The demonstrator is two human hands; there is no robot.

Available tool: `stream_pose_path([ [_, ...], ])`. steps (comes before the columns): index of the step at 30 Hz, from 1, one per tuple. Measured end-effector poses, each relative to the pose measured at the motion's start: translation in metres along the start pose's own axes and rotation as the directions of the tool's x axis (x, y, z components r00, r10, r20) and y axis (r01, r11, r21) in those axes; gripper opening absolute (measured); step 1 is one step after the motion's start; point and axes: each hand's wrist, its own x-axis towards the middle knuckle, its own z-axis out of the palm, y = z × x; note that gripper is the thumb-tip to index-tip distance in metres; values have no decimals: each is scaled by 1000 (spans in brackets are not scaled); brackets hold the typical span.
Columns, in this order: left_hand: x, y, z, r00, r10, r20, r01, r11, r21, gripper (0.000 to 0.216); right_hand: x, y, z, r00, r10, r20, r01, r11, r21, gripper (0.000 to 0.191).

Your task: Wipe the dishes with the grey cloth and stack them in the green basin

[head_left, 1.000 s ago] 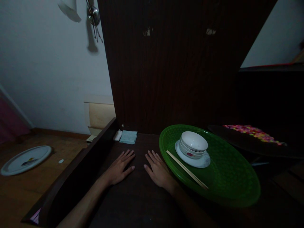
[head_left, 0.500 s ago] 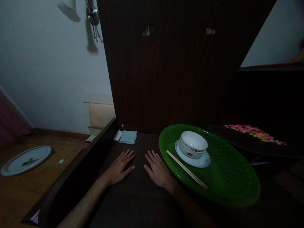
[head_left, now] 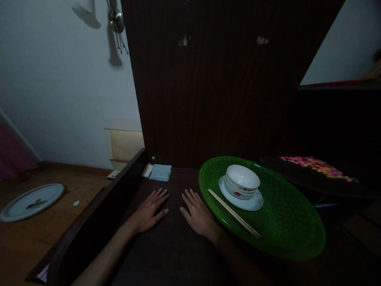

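My left hand (head_left: 149,212) lies flat, palm down, on the dark wooden tabletop (head_left: 172,246), fingers stretched out and holding nothing. My right hand (head_left: 198,214) rests flat beside it, fingers open, close to the left rim of a large green round tray (head_left: 285,226). On the tray sits a stack of white bowls (head_left: 242,180) on a white saucer (head_left: 253,203), with a pair of wooden chopsticks (head_left: 233,213) lying diagonally beside it.
A folded light-blue cloth (head_left: 160,172) lies at the table's back edge against a dark wooden panel (head_left: 208,87). A dark dish with colourful pieces (head_left: 317,167) stands at the right. A white plate (head_left: 31,200) lies on the wooden floor at the left.
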Motion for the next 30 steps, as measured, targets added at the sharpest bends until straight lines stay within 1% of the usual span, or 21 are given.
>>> stream_pose_path([
  [6, 0, 1, -1, 1000, -21, 16, 22, 1000, -23, 60, 0, 1, 1, 1000, 2, 4, -2, 1000, -3, 57],
  [14, 0, 1, -1, 1000, -4, -11, 4, 1000, -13, 58, 0, 3, 5, 1000, -7, -21, 7, 1000, -2, 56],
  [19, 0, 2, -2, 999, -29, 13, 30, 999, -23, 60, 0, 3, 4, 1000, -11, -22, 11, 1000, -2, 56],
  [24, 0, -1, 0, 1000, 11, -23, -11, 1000, -22, 57, 0, 4, 6, 1000, -9, -29, 9, 1000, -5, 56],
  [30, -1, -3, 2, 1000, 11, -18, -11, 999, -30, 58, 1, 3, 5, 1000, -4, -24, 4, 1000, -5, 56],
])
